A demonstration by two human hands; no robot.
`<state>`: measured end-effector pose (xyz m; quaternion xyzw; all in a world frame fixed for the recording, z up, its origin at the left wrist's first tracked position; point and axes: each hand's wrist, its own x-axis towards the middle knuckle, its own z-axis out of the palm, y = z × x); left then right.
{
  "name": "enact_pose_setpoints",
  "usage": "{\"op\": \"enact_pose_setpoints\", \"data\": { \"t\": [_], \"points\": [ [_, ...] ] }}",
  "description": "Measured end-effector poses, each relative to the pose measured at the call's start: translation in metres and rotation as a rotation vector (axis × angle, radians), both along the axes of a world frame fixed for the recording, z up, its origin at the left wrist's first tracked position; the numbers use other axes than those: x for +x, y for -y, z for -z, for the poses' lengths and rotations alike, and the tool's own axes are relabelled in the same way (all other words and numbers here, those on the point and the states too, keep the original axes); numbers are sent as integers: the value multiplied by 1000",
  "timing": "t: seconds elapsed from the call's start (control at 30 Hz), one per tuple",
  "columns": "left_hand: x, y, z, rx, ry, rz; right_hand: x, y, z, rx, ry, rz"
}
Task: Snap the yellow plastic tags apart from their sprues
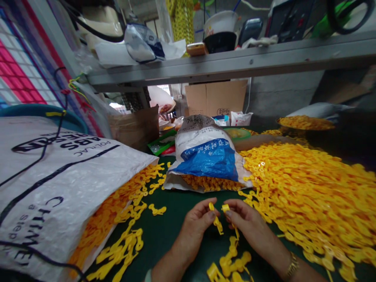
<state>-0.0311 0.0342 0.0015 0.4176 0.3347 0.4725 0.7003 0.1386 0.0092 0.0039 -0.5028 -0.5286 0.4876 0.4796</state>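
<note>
My left hand [199,223] pinches a small yellow plastic moulded piece [216,221] between thumb and fingers. My right hand [243,221] grips a yellow plastic strip of linked moulded parts [233,250], which trails down onto the dark green work surface [167,235]. The two hands are close together, with their fingertips almost meeting. To the right of my right hand lies a large heap of similar yellow plastic parts [305,196]. A gold-coloured watch [293,266] sits on my right wrist.
A white woven sack [58,188] lies at left, spilling orange-yellow parts [108,219]. A white and blue sack [205,156] lies ahead. A metal shelf edge [235,58] runs overhead, with a cardboard box [216,98] beyond and a tray of yellow parts [305,122] at right.
</note>
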Motion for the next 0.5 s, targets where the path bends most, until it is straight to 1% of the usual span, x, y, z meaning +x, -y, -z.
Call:
{"op": "enact_pose_setpoints", "data": {
  "t": [0.13, 0.23, 0.33, 0.5],
  "points": [
    [1, 4, -1, -36, 99, 118, 3, 11, -18, 209, 209, -38],
    [2, 5, 0, -20, 85, 152, 1, 17, -25, 339, 380, -69],
    [2, 7, 0, 1, 48, 150, -2, 17, -21, 410, 484, -58],
    [5, 10, 1, -1, -27, 168, -3, 14, -11, 501, 595, -8]
  ]
}}
